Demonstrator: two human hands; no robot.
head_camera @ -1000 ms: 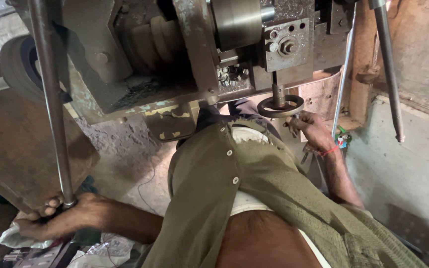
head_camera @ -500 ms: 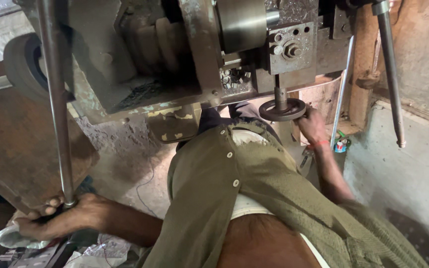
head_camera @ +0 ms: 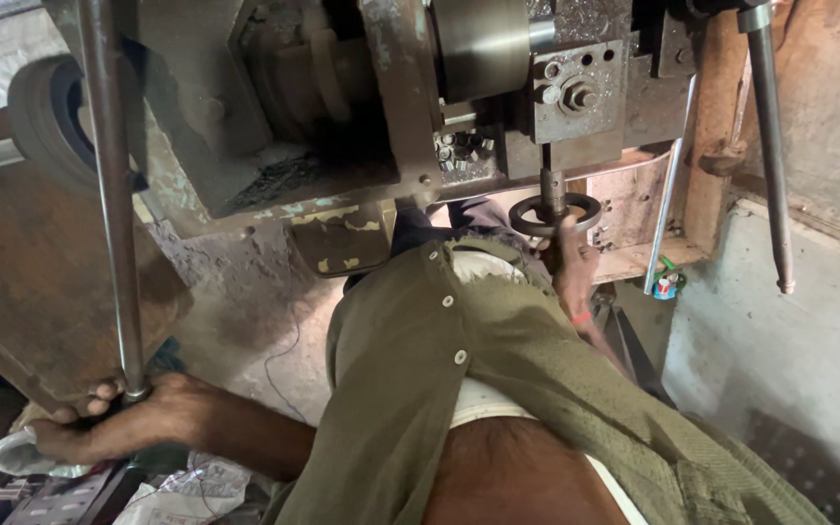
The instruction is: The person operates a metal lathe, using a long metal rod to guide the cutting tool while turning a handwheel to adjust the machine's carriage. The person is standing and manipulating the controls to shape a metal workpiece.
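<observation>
The left hand (head_camera: 109, 420) is clamped around the foot of a long steel lever bar (head_camera: 109, 194); the right hand (head_camera: 568, 261) grips a small black handwheel (head_camera: 554, 213) under the lathe carriage (head_camera: 585, 97) — a tray behind holds small metal nuts (head_camera: 464, 151). A concrete wall (head_camera: 789, 331) crowds the right side.

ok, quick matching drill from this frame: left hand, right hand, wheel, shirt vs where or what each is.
1. left hand
2. right hand
3. wheel
4. shirt

a. olive, buttoned
b. on the small handwheel under the machine
c. gripping the foot of the long rod
d. top left, beside the machine

Pairs: 1-c, 2-b, 3-d, 4-a
</observation>
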